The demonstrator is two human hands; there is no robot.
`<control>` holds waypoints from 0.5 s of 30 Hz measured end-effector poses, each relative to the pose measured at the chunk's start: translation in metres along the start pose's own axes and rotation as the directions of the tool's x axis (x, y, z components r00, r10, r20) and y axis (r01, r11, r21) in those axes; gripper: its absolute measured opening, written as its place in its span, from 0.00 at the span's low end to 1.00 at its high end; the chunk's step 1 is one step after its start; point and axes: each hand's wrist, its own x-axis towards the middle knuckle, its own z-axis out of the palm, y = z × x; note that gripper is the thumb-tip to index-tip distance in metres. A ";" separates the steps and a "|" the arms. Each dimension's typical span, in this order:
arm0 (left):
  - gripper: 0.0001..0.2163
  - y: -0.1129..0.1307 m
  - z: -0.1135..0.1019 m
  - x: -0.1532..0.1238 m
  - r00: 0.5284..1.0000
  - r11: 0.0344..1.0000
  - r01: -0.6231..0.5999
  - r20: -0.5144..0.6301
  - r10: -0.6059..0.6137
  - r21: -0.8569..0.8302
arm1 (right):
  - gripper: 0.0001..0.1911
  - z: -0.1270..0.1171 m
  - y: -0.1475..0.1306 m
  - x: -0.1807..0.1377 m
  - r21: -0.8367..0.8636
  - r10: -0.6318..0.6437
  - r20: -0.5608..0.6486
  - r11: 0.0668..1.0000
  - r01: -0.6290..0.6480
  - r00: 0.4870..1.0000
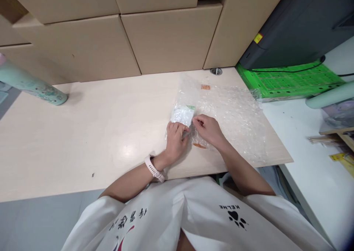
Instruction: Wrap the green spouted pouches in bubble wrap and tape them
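Note:
A clear bubble wrap sheet [235, 121] lies spread on the light wooden table, with small orange patches on it. On its left part is a small white packet with a green corner [183, 113], seen through a layer of the wrap. My left hand [176, 141], with a pale pink watch band on the wrist, bends its fingers over the near edge of the wrapped packet and holds it. Just right of the packet, my right hand [208, 130] is closed, with thumb and forefinger pinching the bubble wrap. The fingertips partly hide what they grip.
Stacked cardboard boxes [171, 40] line the table's back edge. A pale green bottle [33, 83] stands at the left. A green plastic crate [293, 79] sits at the back right under a dark grey machine [298, 26]. A white side table [301, 140] adjoins on the right.

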 end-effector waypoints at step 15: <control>0.13 -0.004 -0.032 0.013 0.971 0.949 0.230 -0.015 -0.239 -0.216 | 0.08 0.018 0.016 0.008 0.128 0.182 0.044 0.974 -0.186 0.982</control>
